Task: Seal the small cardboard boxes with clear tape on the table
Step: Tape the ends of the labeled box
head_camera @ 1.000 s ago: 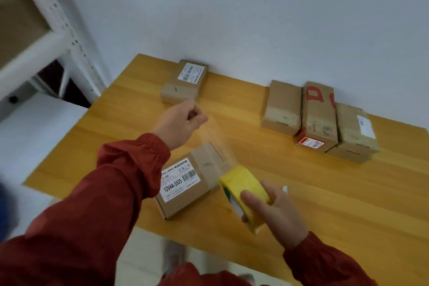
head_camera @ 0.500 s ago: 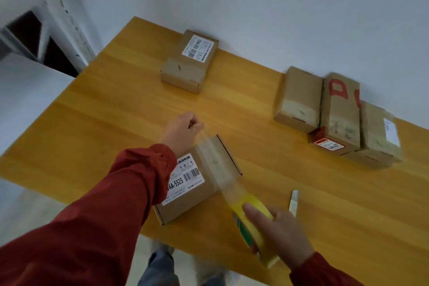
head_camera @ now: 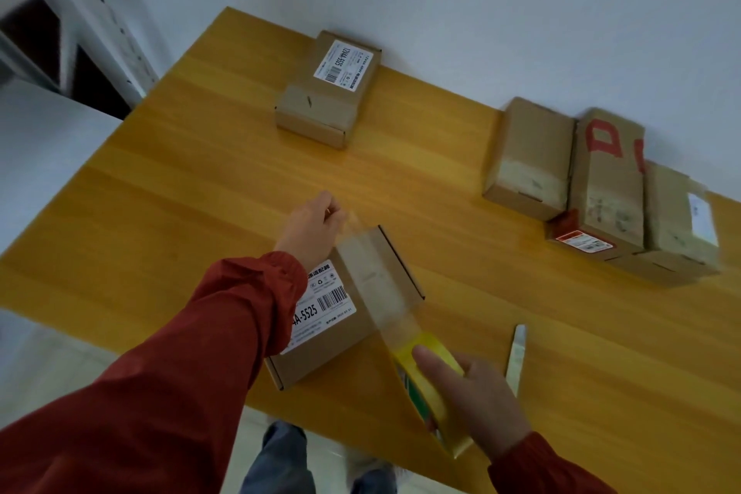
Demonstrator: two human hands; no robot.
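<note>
Near the lower centre of the frame, I logged one small brown cardboard box with a white barcode label (head_camera: 345,305) on the yellow wooden table (head_camera: 160,188). My left hand (head_camera: 314,227), fingers pinched, held the free end of a clear tape strip (head_camera: 377,285) stretched over the box. My right hand (head_camera: 477,401) gripped the yellow tape roll (head_camera: 431,385) at lower right. Beside it lay a pale flat blade (head_camera: 516,353). Upper centre: one labelled box (head_camera: 328,88). Right edge: three brown boxes (head_camera: 601,192), touching side by side.

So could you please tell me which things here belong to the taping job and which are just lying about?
In use: near box, clear tape strip, yellow tape roll, left hand, right hand.
Lying about: far box, three boxes by the wall, cutter.
</note>
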